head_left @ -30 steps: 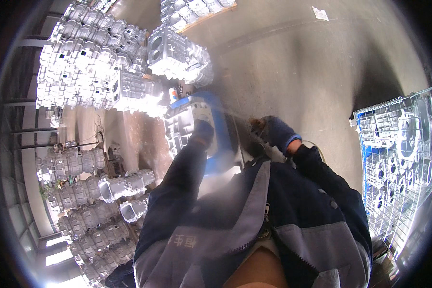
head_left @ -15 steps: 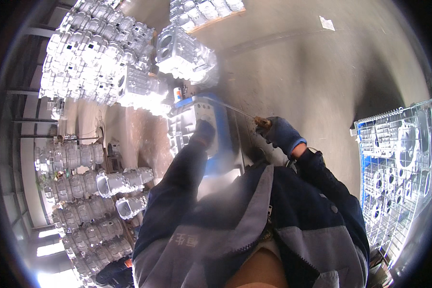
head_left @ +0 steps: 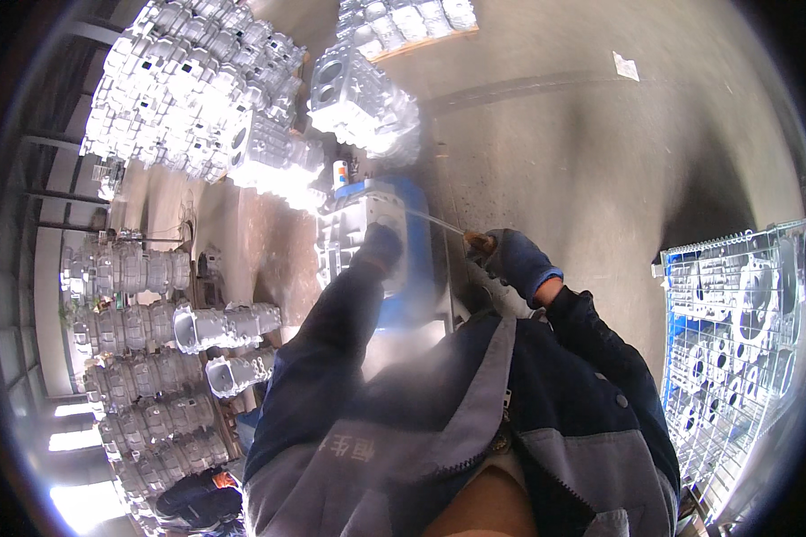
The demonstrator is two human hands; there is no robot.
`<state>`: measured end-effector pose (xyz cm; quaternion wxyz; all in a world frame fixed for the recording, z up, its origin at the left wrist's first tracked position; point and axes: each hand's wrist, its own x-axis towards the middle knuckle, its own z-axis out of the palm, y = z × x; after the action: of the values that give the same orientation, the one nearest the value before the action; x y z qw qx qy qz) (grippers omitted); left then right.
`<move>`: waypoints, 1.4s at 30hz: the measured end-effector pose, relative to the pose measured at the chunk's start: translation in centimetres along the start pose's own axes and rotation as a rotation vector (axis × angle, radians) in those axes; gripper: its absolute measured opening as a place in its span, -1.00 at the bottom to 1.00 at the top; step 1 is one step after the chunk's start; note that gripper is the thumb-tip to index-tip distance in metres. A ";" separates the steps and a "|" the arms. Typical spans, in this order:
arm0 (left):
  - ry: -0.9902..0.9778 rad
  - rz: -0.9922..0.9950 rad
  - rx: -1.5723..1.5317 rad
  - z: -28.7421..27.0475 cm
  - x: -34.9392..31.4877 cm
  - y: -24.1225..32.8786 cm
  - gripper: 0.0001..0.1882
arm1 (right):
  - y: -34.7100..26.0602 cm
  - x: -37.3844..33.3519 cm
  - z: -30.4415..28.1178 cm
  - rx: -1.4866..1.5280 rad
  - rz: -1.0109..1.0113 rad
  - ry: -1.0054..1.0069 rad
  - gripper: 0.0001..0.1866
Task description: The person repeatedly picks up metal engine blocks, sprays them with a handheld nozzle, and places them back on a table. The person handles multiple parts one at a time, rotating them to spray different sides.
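Note:
A silver metal casting, boxy and ribbed (head_left: 345,234), sits on a blue support (head_left: 417,268) in front of me. My left hand (head_left: 382,247), in a dark blue glove, rests on the casting's face; haze and blur hide its fingers. My right hand (head_left: 516,261), gloved in blue too, is closed round the brown handle (head_left: 480,242) of a long thin metal tool (head_left: 436,220). The tool's shaft points left to the casting's right side, near its far end. Glare hides whether the tip touches it.
Stacked silver castings (head_left: 188,89) stand far left, with a single casting (head_left: 358,98) beyond the support. A white and orange bottle (head_left: 339,174) is behind the work. More castings (head_left: 134,331) line the left. A wire cage of metal parts (head_left: 734,340) is at right. Another person's dark sleeve (head_left: 188,501) shows lower left.
My right hand and the tool have shifted slightly left and nearer to me. My left hand stays on the casting. The whole view has turned a little.

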<state>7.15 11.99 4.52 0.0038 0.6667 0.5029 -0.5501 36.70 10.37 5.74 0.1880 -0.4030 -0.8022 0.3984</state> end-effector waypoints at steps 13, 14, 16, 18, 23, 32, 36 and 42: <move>0.399 -0.471 -0.844 7.8 -2.7 1.0 -0.35 | 3.1 2.6 1.3 0.081 -0.083 -0.038 -0.73; 0.451 -0.514 -1.015 8.6 -2.1 1.0 -0.34 | 2.8 3.2 1.2 0.126 -0.054 -0.142 -0.73; 0.593 -0.595 -0.911 9.9 -1.4 1.2 -0.34 | 2.1 3.9 0.2 -0.081 -0.119 0.031 -0.76; 0.654 -0.621 -0.927 11.2 -1.7 -0.1 -0.40 | 1.5 4.1 -1.5 -0.146 -0.150 0.015 -0.73; 0.469 -0.420 -1.530 16.4 -3.7 -7.8 -0.52 | 2.5 3.3 -5.5 0.558 0.311 -0.221 -0.64; 0.674 -0.656 -1.467 36.0 -1.4 4.6 -0.50 | 5.6 6.1 0.0 0.483 0.414 -0.865 -0.67; 0.518 -0.667 -1.569 37.8 -2.1 5.3 -0.46 | 4.8 9.2 4.1 0.529 0.246 -0.634 -0.54; 0.333 -0.601 -1.709 37.2 -2.7 3.2 -0.41 | 1.9 9.4 4.1 0.315 0.254 -1.027 -0.65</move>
<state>-17.55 -12.12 -9.90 0.2795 0.3493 0.8844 0.1334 29.40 16.47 1.53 -0.2190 -0.2172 -0.6666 0.6787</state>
